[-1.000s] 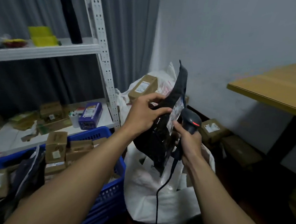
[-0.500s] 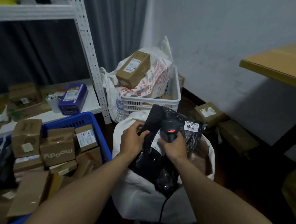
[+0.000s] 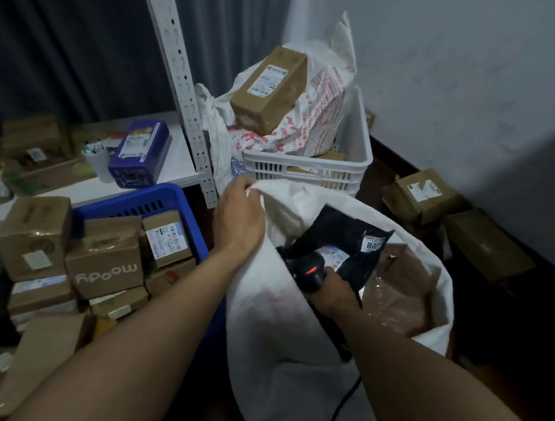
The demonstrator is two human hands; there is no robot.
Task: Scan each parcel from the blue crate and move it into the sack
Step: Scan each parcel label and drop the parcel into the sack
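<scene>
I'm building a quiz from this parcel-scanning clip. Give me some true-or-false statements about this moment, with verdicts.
1. The left hand grips the rim of the white sack. True.
2. The right hand is empty. False: it holds the scanner.
3. The black parcel lies in the blue crate. False: it sits in the white sack's mouth.
4. A brown box rests on the printed bag in the white crate. True.
5. The blue crate holds nothing. False: cardboard parcels fill it.
</scene>
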